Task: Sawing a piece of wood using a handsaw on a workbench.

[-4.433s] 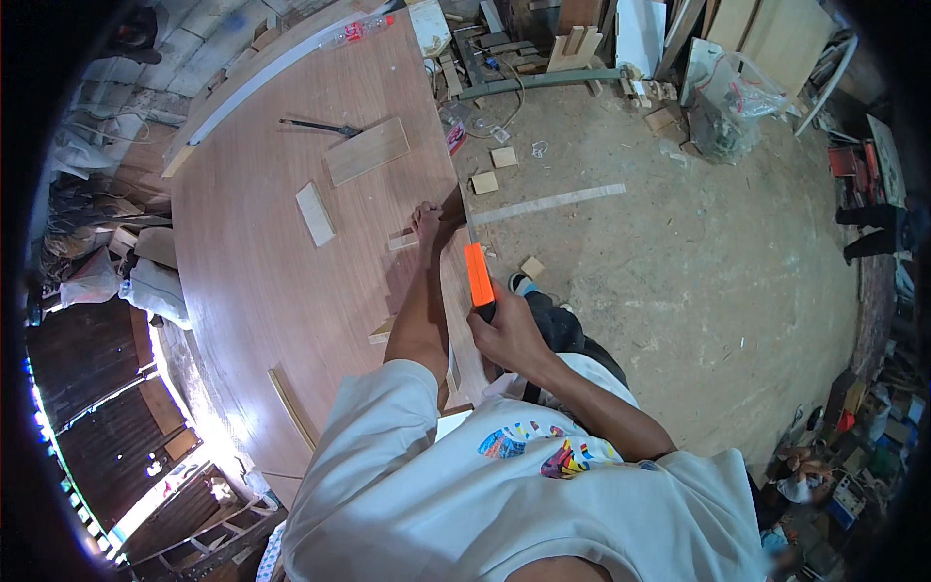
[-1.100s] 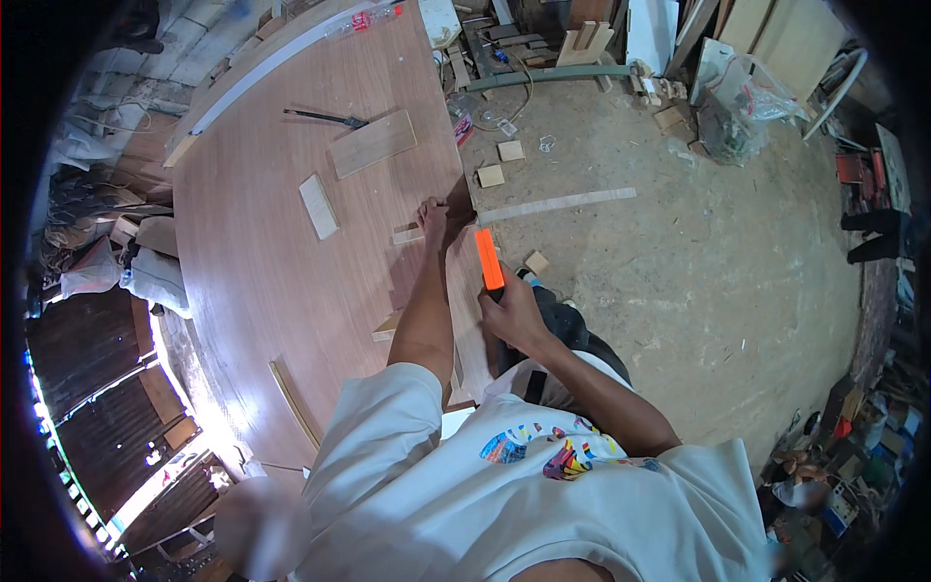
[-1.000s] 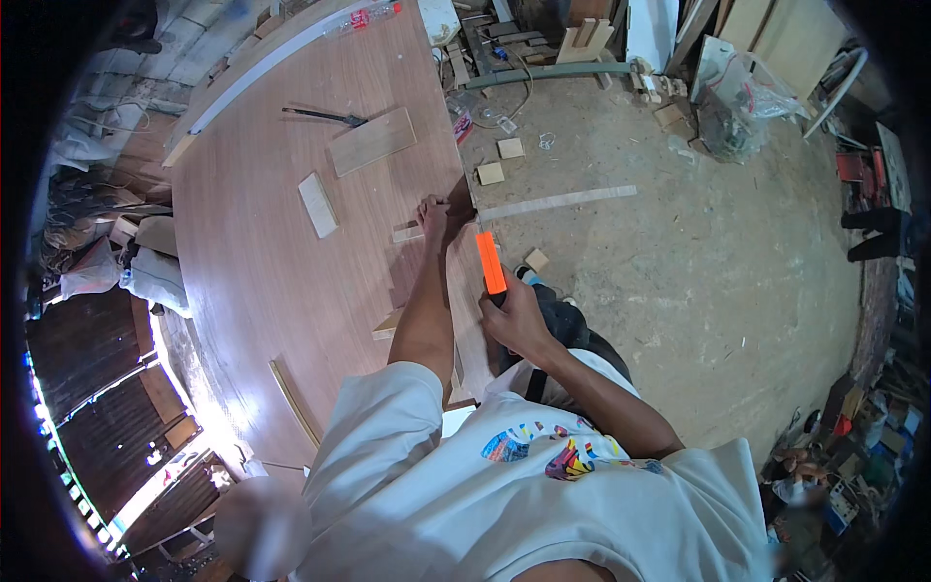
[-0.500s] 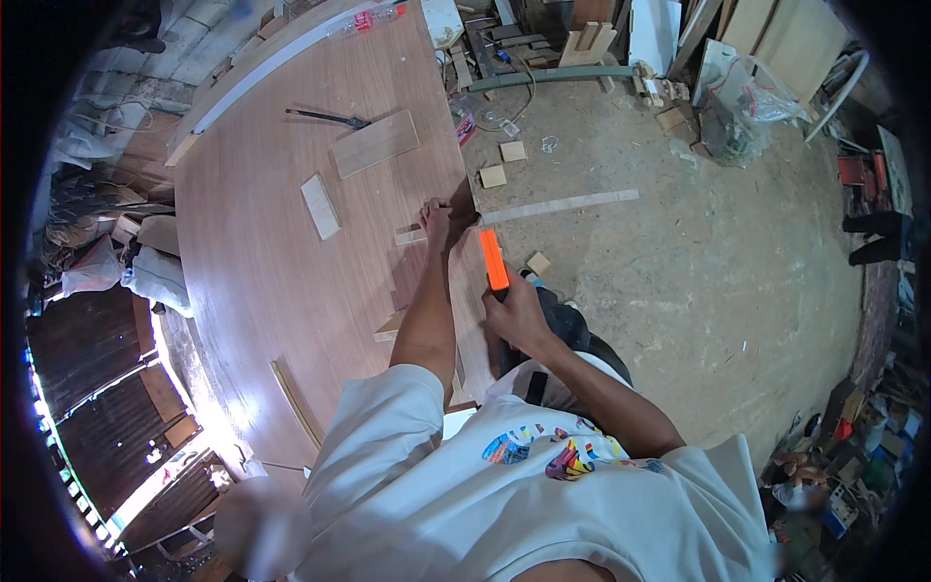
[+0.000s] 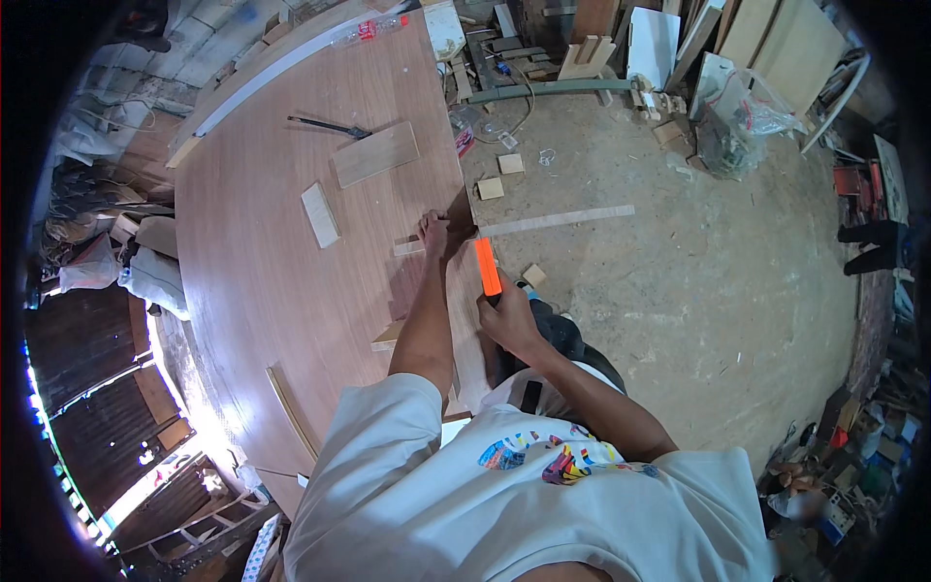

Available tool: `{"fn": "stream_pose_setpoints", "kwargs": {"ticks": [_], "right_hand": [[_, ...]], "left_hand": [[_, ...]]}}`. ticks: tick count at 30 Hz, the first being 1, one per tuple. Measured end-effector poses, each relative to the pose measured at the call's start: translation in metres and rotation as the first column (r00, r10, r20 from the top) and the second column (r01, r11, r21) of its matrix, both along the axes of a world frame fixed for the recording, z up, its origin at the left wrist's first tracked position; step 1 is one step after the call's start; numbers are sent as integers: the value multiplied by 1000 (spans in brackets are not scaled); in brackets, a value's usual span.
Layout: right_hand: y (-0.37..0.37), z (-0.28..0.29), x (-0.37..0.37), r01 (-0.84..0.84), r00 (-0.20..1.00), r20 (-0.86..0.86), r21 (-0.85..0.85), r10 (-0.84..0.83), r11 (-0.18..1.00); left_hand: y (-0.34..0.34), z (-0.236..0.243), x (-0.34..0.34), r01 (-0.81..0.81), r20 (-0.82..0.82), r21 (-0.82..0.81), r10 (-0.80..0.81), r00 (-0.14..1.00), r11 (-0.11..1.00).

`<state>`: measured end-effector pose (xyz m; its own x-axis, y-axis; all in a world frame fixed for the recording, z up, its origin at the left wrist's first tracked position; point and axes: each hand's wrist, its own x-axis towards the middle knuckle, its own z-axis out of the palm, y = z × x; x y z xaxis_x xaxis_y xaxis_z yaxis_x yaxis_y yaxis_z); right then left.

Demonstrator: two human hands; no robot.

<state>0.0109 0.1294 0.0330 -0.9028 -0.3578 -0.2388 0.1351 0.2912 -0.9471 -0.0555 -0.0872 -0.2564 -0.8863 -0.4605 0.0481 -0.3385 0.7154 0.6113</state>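
One stretch of dusty concrete floor point(image 5: 698, 310) is spreading out on the person's right, and a broad wood-grain table point(image 5: 252, 242) is filling the left. A clear plastic bag point(image 5: 727, 141) is standing on the floor near the far wall, out of the working space. A long pale wooden strip point(image 5: 582, 218) is crossing the table's edge: a short end is showing on the tabletop, and most of the length is hanging out over the floor, probably so that a blade has free air beneath it.

A flat rectangular board point(image 5: 377, 154) is lying farther up the table, clear of both hands. Just beside the edge, what looks like an orange-and-black handsaw point(image 5: 487, 267) is pointing away from the person, its blade too edge-on for me to make out. The right hand point(image 5: 511, 318) is wrapping its fingers closed around the handle, seemingly keeping the tool in line with the edge. The left hand point(image 5: 433, 231) is bearing down on the strip's table end, fingers bent in and closed over it, likely to stop the overhang from tipping or twisting; their tips are hiding from me.

A narrow pale block point(image 5: 320, 215) is resting nearby, and small square offcuts point(image 5: 491, 188) are lying on the floor below.
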Motion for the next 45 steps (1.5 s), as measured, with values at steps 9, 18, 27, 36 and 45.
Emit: {"fn": "stream_pose_setpoints", "kwargs": {"ticks": [9,18,27,36,45], "right_hand": [[0,-13,-2,25,999,26,34,-26,999],[-3,3,1,13,998,55,6,-14,1000],[7,29,13,39,996,74,12,-40,999],[9,21,2,39,998,39,41,-40,998],[3,30,2,47,998,46,7,-47,999]], "left_hand": [[34,55,2,0,-33,-30,-1,999,1000],[47,63,7,-132,-109,-271,106,988,953],[56,62,4,-146,-145,-403,94,985,904],[66,84,6,-157,-189,-460,77,979,874],[63,79,4,-144,-160,-426,83,984,893]]}}
